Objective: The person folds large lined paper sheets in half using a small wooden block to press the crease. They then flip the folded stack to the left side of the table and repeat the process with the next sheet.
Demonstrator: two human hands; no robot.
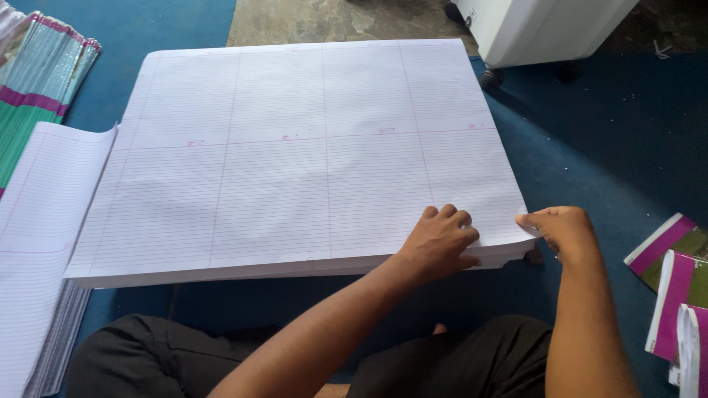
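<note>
1. Big stack of ruled sheets (295, 162) fills the middle of the view, resting above the blue floor (612, 147), its near edge just over the seated person's dark-trousered knees (457, 361). Everything else is placed against this stack.

2. Left hand (440, 242) is flat on top of the stack, at its near right corner, fingers curled and knuckles up, pressing on the top sheet. It pins the paper; nothing is enclosed in the hand.

3. Right hand (560, 230) sits just off the stack's right edge at that same corner, thumb and fingertips pinched onto the edge of the sheets. How many sheets are in the pinch, I cannot tell.

4. Left of the stack: a second pile of ruled paper (37, 250), its top sheet curling up beside the stack's left edge.

5. Beyond the stack's far left corner: a bundle of green and magenta-edged covers (37, 81).

6. Right of the stack, well apart: a few magenta and green booklets (675, 284) on the floor.

7. Past the stack's far right corner: a white cabinet on castors (538, 29), one dark wheel showing near the stack's edge.
</note>
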